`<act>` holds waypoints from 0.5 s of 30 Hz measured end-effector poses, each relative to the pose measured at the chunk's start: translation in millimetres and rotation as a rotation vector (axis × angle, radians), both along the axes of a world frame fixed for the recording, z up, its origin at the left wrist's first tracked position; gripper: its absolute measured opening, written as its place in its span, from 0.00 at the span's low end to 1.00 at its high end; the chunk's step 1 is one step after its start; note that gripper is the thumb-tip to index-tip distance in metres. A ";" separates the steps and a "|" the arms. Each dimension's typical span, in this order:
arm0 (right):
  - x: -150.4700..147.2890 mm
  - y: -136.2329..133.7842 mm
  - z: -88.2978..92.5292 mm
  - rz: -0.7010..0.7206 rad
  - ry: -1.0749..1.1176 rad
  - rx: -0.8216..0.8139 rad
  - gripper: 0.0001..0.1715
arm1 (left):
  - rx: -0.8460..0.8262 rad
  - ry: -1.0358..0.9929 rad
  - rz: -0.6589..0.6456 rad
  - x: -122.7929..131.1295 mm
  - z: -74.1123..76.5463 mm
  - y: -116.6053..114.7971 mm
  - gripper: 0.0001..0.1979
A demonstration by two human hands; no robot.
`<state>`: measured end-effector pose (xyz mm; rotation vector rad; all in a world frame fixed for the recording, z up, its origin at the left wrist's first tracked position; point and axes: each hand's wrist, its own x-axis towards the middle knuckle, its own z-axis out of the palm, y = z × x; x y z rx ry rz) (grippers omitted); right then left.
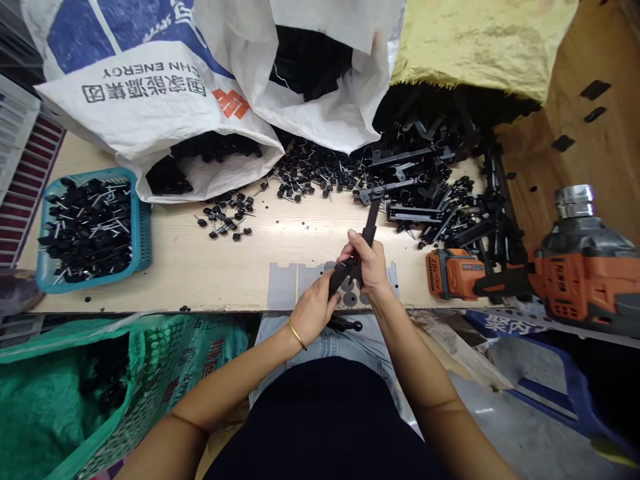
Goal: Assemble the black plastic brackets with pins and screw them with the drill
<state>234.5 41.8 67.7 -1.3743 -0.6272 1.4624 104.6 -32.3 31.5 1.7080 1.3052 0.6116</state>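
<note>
Over the front edge of the bench, both hands grip a black jointed bracket (pixel 371 227). My left hand (pixel 311 308), with a gold bangle at the wrist, is closed around its lower end. My right hand (pixel 371 265) wraps its middle, and a straight bar sticks out above toward the back. Fingers cover part of the joint. Beneath the hands lie flat grey pieces (pixel 283 285), some with round shapes. A black rod with a ball-like end (pixel 345 325) shows just below the bench edge, over my lap.
At left stands a blue basket (pixel 143 233) of black-headed screws. Loose screws (pixel 227 215) and a heap of black brackets (pixel 420 183) lie behind, before white sacks (pixel 150 87) and a yellow sack (pixel 480 40). An orange power tool (pixel 575 273) is at right; a green sack (pixel 185 360) is lower left.
</note>
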 end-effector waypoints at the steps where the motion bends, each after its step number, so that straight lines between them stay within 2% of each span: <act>1: -0.8 -0.1 0.2 -0.042 -0.002 0.017 0.27 | -0.022 -0.023 0.005 -1.7 2.3 3.4 0.24; 3: -4.1 -2.3 1.3 -0.057 -0.019 0.032 0.27 | -0.105 -0.146 -0.008 -4.1 7.0 9.7 0.27; 5: -9.0 -6.3 4.6 0.010 -0.063 0.045 0.27 | -0.269 -0.368 -0.020 -5.0 9.7 15.1 0.30; 8: -18.2 -13.2 12.0 0.030 -0.162 0.122 0.26 | -0.526 -0.678 0.077 -4.8 8.8 20.9 0.37; 11: -26.8 -19.4 15.5 -0.043 -0.194 0.175 0.25 | -0.624 -0.784 0.170 -6.8 6.7 24.7 0.38; 15: -30.1 -25.0 9.6 -0.076 -0.203 0.206 0.24 | -0.672 -0.851 0.131 -14.4 9.2 28.6 0.35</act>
